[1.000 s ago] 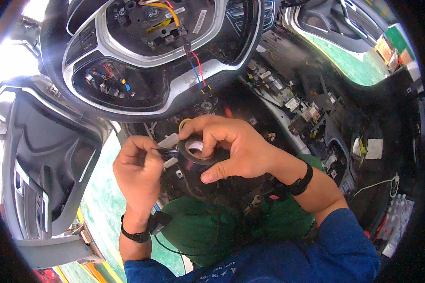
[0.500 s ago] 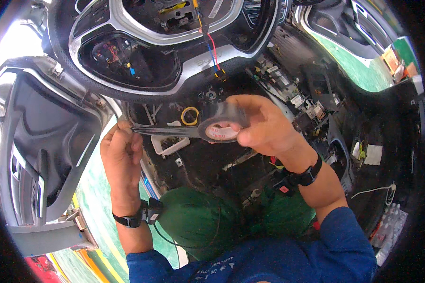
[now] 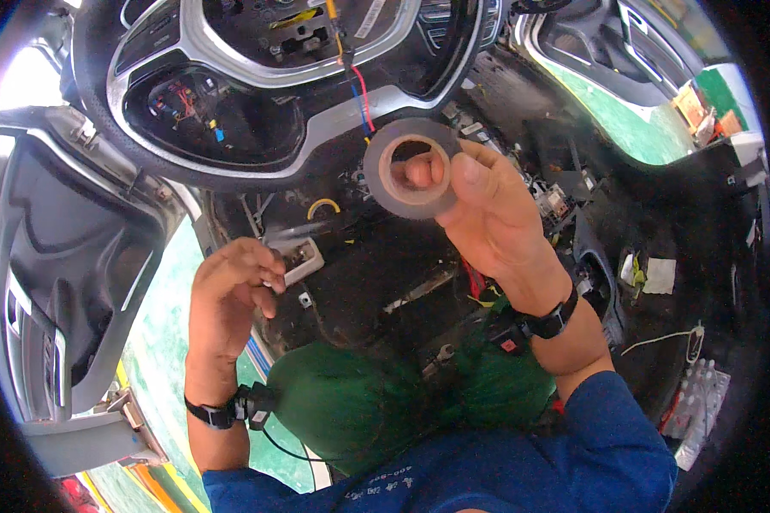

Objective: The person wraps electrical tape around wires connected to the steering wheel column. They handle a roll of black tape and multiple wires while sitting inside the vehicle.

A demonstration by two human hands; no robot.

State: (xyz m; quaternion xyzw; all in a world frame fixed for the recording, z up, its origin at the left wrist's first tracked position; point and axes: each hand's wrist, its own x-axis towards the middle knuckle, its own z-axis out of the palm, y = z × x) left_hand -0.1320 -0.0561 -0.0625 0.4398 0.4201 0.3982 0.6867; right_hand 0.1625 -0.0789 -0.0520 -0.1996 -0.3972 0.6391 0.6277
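Before the black-and-silver steering wheel (image 3: 338, 125) (top cropped), right hand (image 3: 490, 221) clamps round black tape roll (image 3: 387, 202); blurred left hand's (image 3: 229, 286) closure I cannot tell.

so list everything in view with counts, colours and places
Tape roll: 1, dark grey, upper centre
Steering wheel: 1, black and silver, top
Wires: several, red, blue, yellow, hanging across the wheel
Blue plug: 1, blue, wheel's left opening
Yellow ring: 1, yellow, partly seen, below wheel
White tray: 1, white, left of centre
Car doors: 2, black and grey, left and upper right
Console parts: too many to count, grey, black, right of centre
Cable: 1, white, right
Plastic package: 1, clear, lower right
Wristbands: 2, black, wrists
Legs: 2, green-clad, lower centre
Sleeves: 2, blue, lower edge
Left hand: 1, bare, near white tray
Right hand: 1, bare, holding tape roll
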